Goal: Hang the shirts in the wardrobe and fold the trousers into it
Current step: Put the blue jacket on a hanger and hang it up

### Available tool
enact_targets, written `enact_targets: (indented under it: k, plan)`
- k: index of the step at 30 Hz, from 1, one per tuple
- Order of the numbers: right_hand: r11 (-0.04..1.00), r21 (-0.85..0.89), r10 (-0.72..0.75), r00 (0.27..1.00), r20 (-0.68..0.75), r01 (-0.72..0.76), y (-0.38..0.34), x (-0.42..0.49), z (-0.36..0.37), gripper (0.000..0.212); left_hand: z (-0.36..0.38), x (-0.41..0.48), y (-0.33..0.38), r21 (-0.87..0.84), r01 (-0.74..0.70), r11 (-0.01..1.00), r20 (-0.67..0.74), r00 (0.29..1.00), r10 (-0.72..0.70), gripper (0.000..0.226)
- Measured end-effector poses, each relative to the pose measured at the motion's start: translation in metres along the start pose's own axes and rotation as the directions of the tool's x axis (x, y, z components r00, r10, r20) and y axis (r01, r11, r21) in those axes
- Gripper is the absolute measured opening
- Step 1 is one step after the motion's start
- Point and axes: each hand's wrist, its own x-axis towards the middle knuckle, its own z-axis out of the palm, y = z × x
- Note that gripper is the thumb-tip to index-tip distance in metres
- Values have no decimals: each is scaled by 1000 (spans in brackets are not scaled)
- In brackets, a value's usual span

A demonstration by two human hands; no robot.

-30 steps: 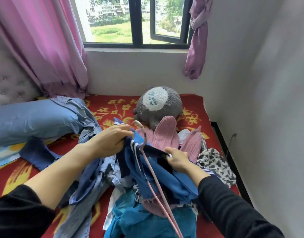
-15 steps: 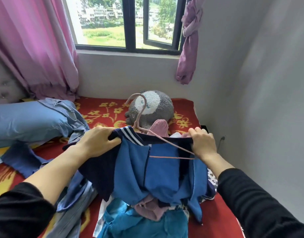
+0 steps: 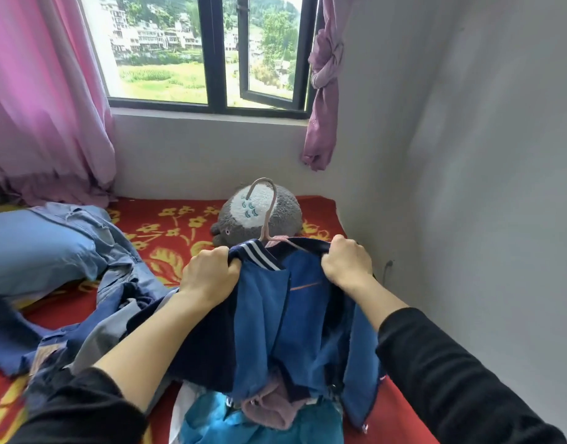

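Note:
A blue shirt (image 3: 263, 318) with a navy, white-striped collar hangs on a pink hanger (image 3: 266, 216), held up above the bed. My left hand (image 3: 208, 277) grips the shirt's left shoulder by the collar. My right hand (image 3: 348, 264) grips the right shoulder over the hanger's arm. The hanger's hook stands upright in front of the plush toy. Below the shirt lies a heap of clothes, with a teal garment (image 3: 211, 421) and a mauve one (image 3: 269, 408) showing. The wardrobe is out of view.
The bed has a red blanket with yellow flowers (image 3: 176, 225). A grey plush toy (image 3: 259, 216) sits at the far end. A blue pillow (image 3: 32, 248) and denim garments (image 3: 115, 251) lie to the left. A grey wall (image 3: 468, 187) runs along the right; a window (image 3: 208, 49) is ahead.
I have lifted the shirt off the heap and spread it on the hanger. My hands came apart to its shoulders, then drew closer together. The hook now stands upright.

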Motion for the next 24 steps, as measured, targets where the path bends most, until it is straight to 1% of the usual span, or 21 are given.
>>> enact_targets:
  k: [1,3,4,5,6,7,8,9,10,11,12,14,15,17,20,22,24]
  plan:
    - [995,97,-17,999,48,13,-12,-10,4,28,-1,-1,0,-42,6,999,-4,1000,-6,25]
    - [959,274,-113,982,148,69,-31,-34,14,36,-5,-1,-3,-108,11,994,-34,999,-15,26]
    - [925,368,-168,968,186,90,-34,-44,17,34,-10,-2,-7,-143,10,990,-57,998,-18,27]
    - [882,459,-221,953,206,106,-33,-52,19,28,-15,-2,-11,-174,7,985,-79,997,-22,30]
    - [841,524,-257,951,174,131,-29,-56,20,21,-23,-4,-15,-200,6,980,-102,994,-27,32]
    - [826,527,-270,961,64,198,-23,-56,19,19,-32,-6,-18,-225,3,974,-130,991,-33,36]
    - [840,468,-270,960,-79,274,-15,-51,19,26,-42,-8,-19,-248,-5,969,-164,986,-36,38]
    - [876,348,-278,940,-198,333,-10,-46,16,36,-52,-12,-20,-269,-16,963,-203,978,-40,40]
    - [905,229,-292,915,-279,358,-9,-41,11,45,-63,-16,-19,-285,-32,958,-242,970,-39,40]
    - [915,152,-313,896,-314,373,-14,-36,3,49,-74,-22,-20,-296,-47,954,-278,960,-39,38]
    - [910,133,-333,884,-328,392,-22,-33,-8,45,-86,-27,-19,-299,-58,953,-309,950,-39,36]
    - [862,217,-353,849,-394,459,-45,-28,-33,21,-110,-39,-17,-288,-64,956,-357,933,-45,34]
    - [820,277,-359,827,-432,501,-58,-28,-47,18,-124,-46,-15,-279,-66,958,-389,920,-50,34]
    - [709,381,-373,774,-512,593,-83,-34,-70,23,-155,-61,-12,-267,-64,962,-462,884,-69,33]
    - [626,381,-364,687,-629,680,-115,-47,-98,25,-203,-85,-15,-232,-37,972,-530,842,-95,23]
    - [574,415,-352,670,-653,706,-134,-61,-118,23,-234,-111,-25,-219,12,976,-556,821,-134,17]
    - [530,460,-340,676,-654,712,-149,-74,-134,24,-260,-141,-43,-222,80,972,-582,788,-198,15]
